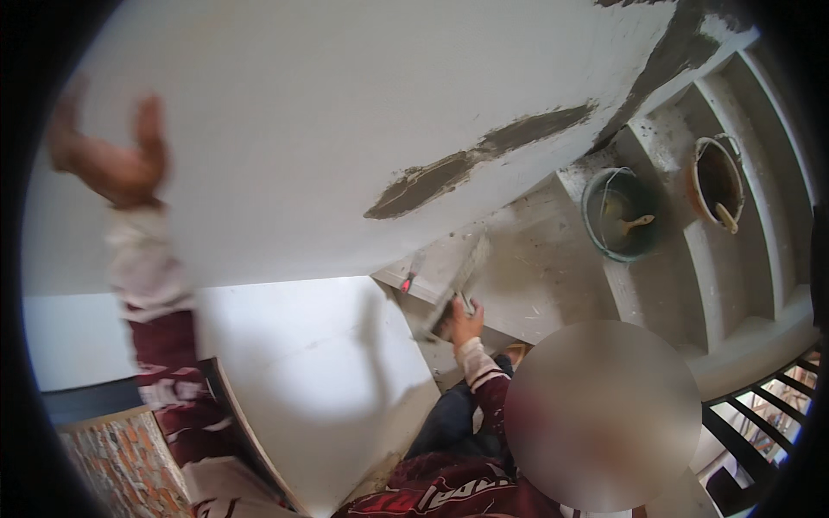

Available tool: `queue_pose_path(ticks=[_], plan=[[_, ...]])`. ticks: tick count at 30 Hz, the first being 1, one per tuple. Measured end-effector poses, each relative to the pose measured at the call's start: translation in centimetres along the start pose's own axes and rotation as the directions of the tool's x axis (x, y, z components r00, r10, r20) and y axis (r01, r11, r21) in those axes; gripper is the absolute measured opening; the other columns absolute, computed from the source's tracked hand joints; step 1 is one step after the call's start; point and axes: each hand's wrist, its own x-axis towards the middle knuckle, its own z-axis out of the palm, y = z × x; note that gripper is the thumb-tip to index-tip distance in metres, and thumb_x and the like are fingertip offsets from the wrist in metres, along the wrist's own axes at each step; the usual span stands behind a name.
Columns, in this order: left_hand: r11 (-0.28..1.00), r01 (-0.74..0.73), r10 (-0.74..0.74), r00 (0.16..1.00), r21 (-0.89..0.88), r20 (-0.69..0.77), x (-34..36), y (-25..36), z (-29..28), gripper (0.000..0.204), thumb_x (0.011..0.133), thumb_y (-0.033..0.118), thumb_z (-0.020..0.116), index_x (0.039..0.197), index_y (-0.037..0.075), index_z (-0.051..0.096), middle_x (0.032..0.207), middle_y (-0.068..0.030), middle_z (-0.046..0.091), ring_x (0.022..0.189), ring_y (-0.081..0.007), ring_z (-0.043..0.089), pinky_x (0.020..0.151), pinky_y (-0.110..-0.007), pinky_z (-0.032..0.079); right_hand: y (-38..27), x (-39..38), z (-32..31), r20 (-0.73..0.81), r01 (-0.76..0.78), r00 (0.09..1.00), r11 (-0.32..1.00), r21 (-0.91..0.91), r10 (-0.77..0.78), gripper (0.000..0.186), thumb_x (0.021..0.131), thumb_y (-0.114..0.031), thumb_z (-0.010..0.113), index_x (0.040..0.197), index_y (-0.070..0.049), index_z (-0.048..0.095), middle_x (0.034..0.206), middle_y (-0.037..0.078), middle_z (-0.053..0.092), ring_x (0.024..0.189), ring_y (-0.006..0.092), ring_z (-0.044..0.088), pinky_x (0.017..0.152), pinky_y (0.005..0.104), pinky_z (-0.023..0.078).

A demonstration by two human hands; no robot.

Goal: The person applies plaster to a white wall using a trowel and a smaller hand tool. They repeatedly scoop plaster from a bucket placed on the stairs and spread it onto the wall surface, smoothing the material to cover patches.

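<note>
My left hand (117, 164) is raised at the far left in front of the white wall (285, 155), blurred, its fingers spread and nothing seen in them. Low in the middle, my right hand (467, 323) is closed round a flat plastering tool (446, 318) with a pale, grey-smeared edge; its far end is hard to make out. Beyond it, a small tool with a red and black handle (407, 283) lies by the foot of the wall. Dark grey mortar patches (432, 186) run across the wall and up toward the corner.
Concrete stairs (673, 285) curve away on the right. On them stand a green bucket (589, 216) with a brush (637, 224) inside and a brownish bucket (696, 186) with a wooden-handled tool (727, 219). Black railing bars (738, 436) edge the lower right; a blurred round patch covers part of the view.
</note>
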Motion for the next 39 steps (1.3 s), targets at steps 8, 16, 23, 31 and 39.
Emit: queue_pose_path(ticks=[8, 16, 23, 31, 39], plan=[[0.12, 0.981, -0.001, 0.152, -0.151, 0.988, -33.1, 46.1, -4.5, 0.063, 0.081, 0.036, 0.074, 0.128, 0.0, 0.052, 0.132, -0.0235, 0.052, 0.127, -0.0381, 0.048, 0.106, -0.045, 0.04, -11.2, -0.2, -20.7, 0.033, 0.232, 0.973, 0.954, -0.19, -0.23, 0.043, 0.091, -0.026, 0.069, 0.12, 0.002, 0.057, 0.088, 0.015, 0.064, 0.067, 0.0162, 0.062, 0.06, 0.0306, 0.051], [0.093, 0.986, 0.758, 0.018, -0.135, 0.652, -34.2, 58.4, -24.6, 0.037, 0.086, 0.038, 0.066, 0.109, 0.009, 0.068, 0.117, -0.0198, 0.064, 0.113, -0.0393, 0.057, 0.098, -0.048, 0.045, -29.6, 1.9, -31.1, -0.109, 0.129, 0.712, 0.281, -0.951, -0.694, 0.048, 0.089, -0.035, 0.065, 0.12, 0.0, 0.056, 0.111, 0.031, 0.063, 0.101, 0.0476, 0.062, 0.086, 0.0489, 0.05], [0.01, 0.991, 0.65, -0.109, 0.134, 0.752, -29.8, 59.2, -27.5, 0.024, 0.087, 0.031, 0.062, 0.093, 0.009, 0.069, 0.086, -0.0189, 0.069, 0.083, -0.0391, 0.066, 0.076, -0.047, 0.052, -37.3, 15.4, -27.0, 0.11, -0.032, 0.857, -0.265, -0.964, -0.503, 0.035, 0.09, -0.029, 0.057, 0.121, -0.013, 0.06, 0.111, 0.019, 0.069, 0.105, 0.0388, 0.065, 0.087, 0.0488, 0.053], [-0.068, 0.925, 0.683, -0.231, 0.375, 0.693, -26.9, 65.1, -27.6, 0.04, 0.091, 0.043, 0.056, 0.1, 0.006, 0.068, 0.101, -0.0199, 0.07, 0.099, -0.0401, 0.066, 0.085, -0.046, 0.051, -37.4, 20.1, -25.3, 0.09, -0.077, 0.949, -0.497, -0.865, -0.303, 0.039, 0.087, -0.025, 0.056, 0.125, -0.025, 0.064, 0.121, 0.012, 0.067, 0.113, 0.0321, 0.063, 0.093, 0.0454, 0.052], [-0.007, 0.995, 0.858, -0.045, 0.099, 0.512, -17.3, 74.3, -25.5, 0.03, 0.088, 0.035, 0.061, 0.102, 0.011, 0.069, 0.1, -0.0173, 0.07, 0.097, -0.0368, 0.067, 0.085, -0.045, 0.05, -38.7, 19.4, -26.0, 0.103, -0.115, 0.925, -0.527, -0.842, -0.366, 0.048, 0.086, -0.031, 0.062, 0.133, -0.024, 0.059, 0.131, 0.009, 0.062, 0.121, 0.0303, 0.059, 0.098, 0.044, 0.049]])
